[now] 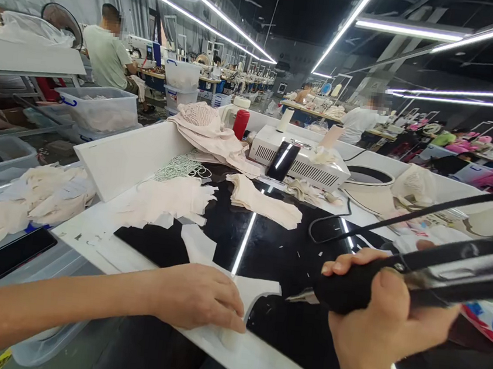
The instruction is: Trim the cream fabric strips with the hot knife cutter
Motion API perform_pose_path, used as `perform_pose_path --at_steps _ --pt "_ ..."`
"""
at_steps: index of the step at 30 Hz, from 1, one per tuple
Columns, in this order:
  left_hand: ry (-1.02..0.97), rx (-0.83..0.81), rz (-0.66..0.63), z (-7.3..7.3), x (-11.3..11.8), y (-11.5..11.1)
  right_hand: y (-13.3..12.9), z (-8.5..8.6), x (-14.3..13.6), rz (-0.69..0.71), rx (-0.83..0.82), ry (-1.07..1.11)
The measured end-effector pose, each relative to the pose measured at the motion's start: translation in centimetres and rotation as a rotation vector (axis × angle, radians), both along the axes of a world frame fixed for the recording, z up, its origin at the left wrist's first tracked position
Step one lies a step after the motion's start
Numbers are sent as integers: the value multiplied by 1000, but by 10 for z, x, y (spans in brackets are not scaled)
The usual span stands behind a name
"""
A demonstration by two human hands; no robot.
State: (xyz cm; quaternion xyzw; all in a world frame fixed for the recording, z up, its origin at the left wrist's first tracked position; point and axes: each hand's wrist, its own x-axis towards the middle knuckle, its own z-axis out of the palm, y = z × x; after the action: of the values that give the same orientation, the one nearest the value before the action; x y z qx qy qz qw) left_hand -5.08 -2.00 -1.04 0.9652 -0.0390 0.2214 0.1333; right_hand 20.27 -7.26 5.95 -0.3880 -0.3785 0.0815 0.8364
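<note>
My left hand is at the near edge of the table, its fingers closed over a white fabric piece with a curved edge. The thumb is hidden beneath the hand. In my right hand is a black corded handheld tool, gripped around its thick body. The tool's pointed metal tip faces left, just beside the fabric piece and above the glossy black board. Another white fabric piece lies flat behind my left hand.
Cream fabric stacks and a loose pile lie farther back on the board. Behind them stand a white vented box, a phone and a red thread cone. A black cord crosses the right side. Plastic bins stand left.
</note>
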Motion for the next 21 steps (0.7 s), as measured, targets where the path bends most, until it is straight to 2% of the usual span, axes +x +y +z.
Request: perform_pose_path --at_steps 3,8,11,15,21 --pt "-36 77 64 3 13 8 15 -8 9 22 40 -30" --pt "-137 224 164 -3 51 22 26 -15 6 93 26 -41" --pt "-75 282 185 -5 67 26 27 -21 4 123 19 -51" --pt "14 302 196 -6 72 29 28 -29 5 140 8 -74" --pt "10 305 238 -12 68 30 28 -32 8 125 0 -104"
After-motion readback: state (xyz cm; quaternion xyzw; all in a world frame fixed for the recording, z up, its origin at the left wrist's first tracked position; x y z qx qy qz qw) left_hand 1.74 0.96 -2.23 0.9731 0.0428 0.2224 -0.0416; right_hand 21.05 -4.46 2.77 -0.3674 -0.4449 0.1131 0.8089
